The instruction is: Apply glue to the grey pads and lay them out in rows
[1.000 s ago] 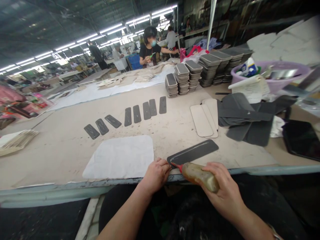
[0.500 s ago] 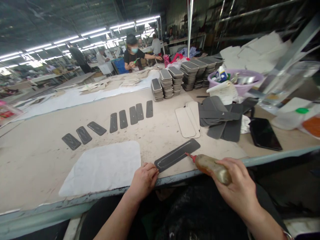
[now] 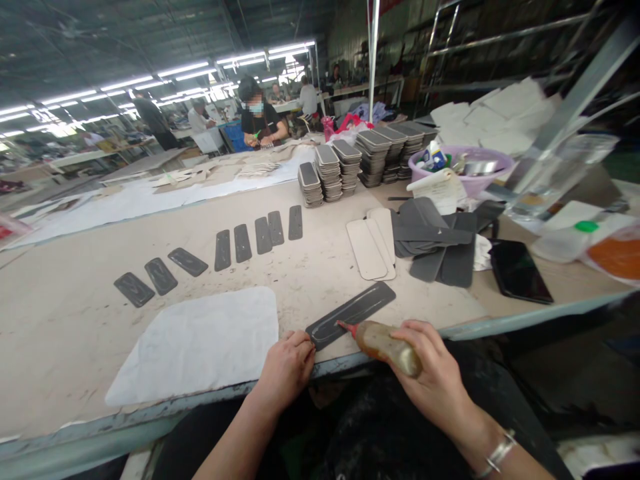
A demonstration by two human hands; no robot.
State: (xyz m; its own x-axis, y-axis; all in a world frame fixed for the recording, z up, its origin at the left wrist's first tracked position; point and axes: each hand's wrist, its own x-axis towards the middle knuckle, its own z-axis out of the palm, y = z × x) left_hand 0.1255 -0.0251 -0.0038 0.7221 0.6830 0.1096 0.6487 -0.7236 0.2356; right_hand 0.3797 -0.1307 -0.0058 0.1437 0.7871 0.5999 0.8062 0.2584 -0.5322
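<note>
A long dark grey strip (image 3: 367, 300) with rounded corners lies at the table's front edge, a shiny line of glue running along it. My left hand (image 3: 289, 363) is closed on the strip's left end. In my right hand (image 3: 433, 367) is a squeeze glue bottle (image 3: 383, 343), tilted so its red nozzle touches or hovers just over the strip's middle; I cannot tell which. Left of my left hand lies a white sheet (image 3: 205, 340). Beyond it, several small dark pieces (image 3: 243, 243) with shiny marks form a loose row.
Pale panels (image 3: 367, 250) and a heap of dark pieces (image 3: 435, 233) lie beyond the strip, beside a black phone (image 3: 520, 270). Stacked pads (image 3: 330, 173) and a purple basin (image 3: 485, 180) stand farther back. A co-worker (image 3: 260, 120) sits across the table.
My right hand has moved left with the glue bottle, its nozzle passing from near the strip's right end to its middle. My left hand keeps its place on the strip. The co-worker's arm has drawn in.
</note>
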